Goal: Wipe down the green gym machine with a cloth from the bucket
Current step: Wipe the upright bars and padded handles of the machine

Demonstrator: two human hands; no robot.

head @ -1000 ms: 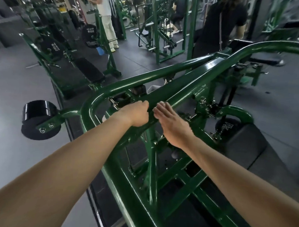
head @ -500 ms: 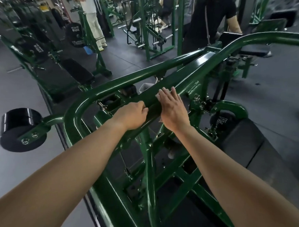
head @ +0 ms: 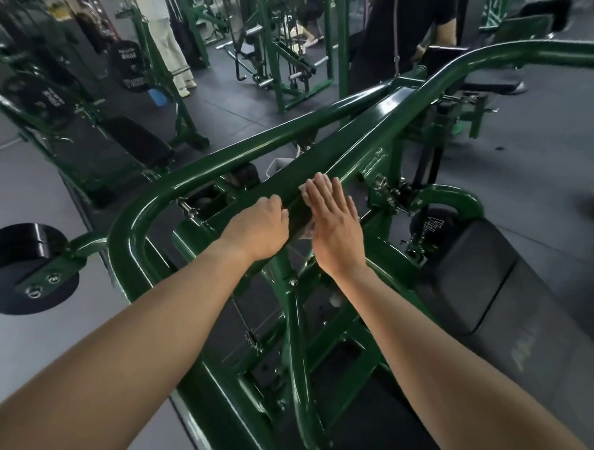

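Observation:
The green gym machine [head: 185, 185] fills the middle of the head view, with a curved tube frame around a flat central bar [head: 369, 126]. My left hand [head: 261, 226] is closed around the near end of that flat bar. My right hand [head: 333, 223] lies flat on the bar just right of it, fingers straight and pointing away from me. It presses a pale cloth [head: 306, 232] against the bar. Only small edges of the cloth show at the fingertips and beside the palm. No bucket is clearly visible.
A black roller pad [head: 21, 264] sticks out at the left, and a black padded seat [head: 478, 285] lies at the right. A person in black [head: 406, 26] stands behind the machine; another in light trousers [head: 168, 43] stands far left. Other green machines fill the back.
My right hand has slid farther away from me along the flat bar, staying flat on the cloth. My left hand has kept its grip at the same spot.

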